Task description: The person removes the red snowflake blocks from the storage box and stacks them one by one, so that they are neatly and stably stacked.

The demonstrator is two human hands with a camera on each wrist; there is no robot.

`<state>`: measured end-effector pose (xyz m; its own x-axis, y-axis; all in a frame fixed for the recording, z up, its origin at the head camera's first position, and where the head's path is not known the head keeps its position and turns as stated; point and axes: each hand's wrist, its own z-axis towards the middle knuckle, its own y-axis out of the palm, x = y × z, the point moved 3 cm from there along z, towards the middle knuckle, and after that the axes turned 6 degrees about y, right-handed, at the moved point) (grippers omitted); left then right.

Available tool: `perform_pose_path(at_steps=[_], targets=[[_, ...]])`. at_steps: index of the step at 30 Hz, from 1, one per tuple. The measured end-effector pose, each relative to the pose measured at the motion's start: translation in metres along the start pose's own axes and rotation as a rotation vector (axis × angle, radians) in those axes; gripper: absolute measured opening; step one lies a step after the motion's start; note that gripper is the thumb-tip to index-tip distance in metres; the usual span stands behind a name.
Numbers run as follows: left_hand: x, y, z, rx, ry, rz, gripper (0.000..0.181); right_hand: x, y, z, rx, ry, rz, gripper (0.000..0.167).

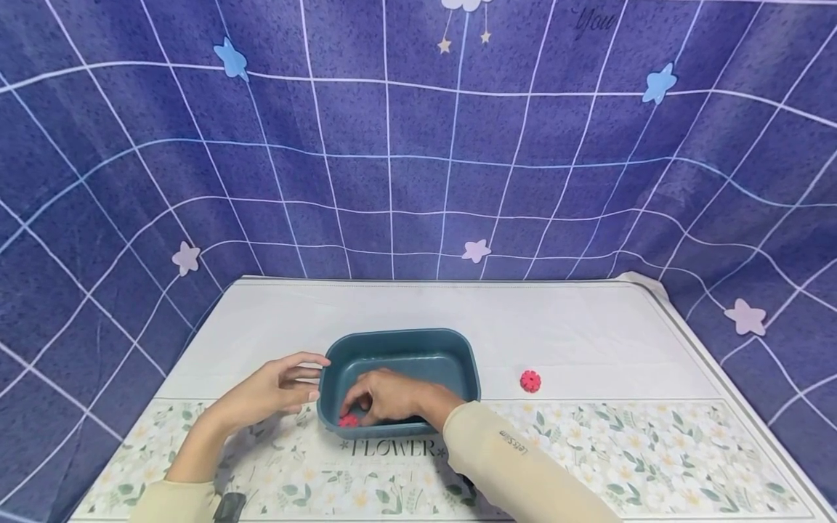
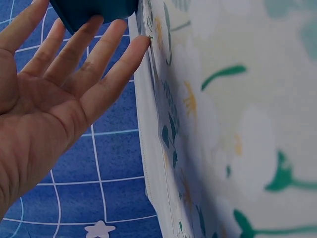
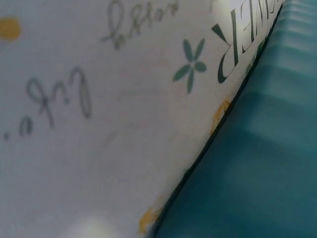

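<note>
A dark teal rectangular bin [image 1: 418, 345] sits at the middle of the table. Inside it, down in the near left corner, my right hand [image 1: 391, 394] pinches a small red flower-shaped piece [image 1: 349, 420] between thumb and fingers. My left hand [image 1: 264, 391] hovers just outside the bin's left wall, fingers spread and holding nothing. In the left wrist view, that hand [image 2: 59, 99] shows its palm, with fingertips close to the bin [image 2: 96, 11]; contact cannot be told. The right wrist view catches only the bin's teal wall [image 3: 257, 168], not the fingers.
Another red flower-shaped piece [image 1: 530, 381] lies on the white table [image 1: 588, 327] to the right of the bin. A floral mat [image 1: 641, 450] with printed lettering covers the near part. Behind hangs a blue curtain [image 1: 418, 181] with grid lines and stars.
</note>
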<state>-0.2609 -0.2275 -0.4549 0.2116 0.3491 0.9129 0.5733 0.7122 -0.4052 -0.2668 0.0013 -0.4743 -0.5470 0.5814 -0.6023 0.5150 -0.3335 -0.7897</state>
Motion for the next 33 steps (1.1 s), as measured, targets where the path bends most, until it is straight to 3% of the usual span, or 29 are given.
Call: perform_pose_path(at_steps=[16,33], targets=[[0.0,-0.001,-0.001,0.015,-0.012,0.015,0.056,-0.002,0.001,0.002,0.007,-0.031,-0.049,0.03],[0.001,-0.002,-0.003,0.003,0.009,-0.017,0.058,-0.007,-0.015,-0.01,0.085,-0.063,0.067,0.025]])
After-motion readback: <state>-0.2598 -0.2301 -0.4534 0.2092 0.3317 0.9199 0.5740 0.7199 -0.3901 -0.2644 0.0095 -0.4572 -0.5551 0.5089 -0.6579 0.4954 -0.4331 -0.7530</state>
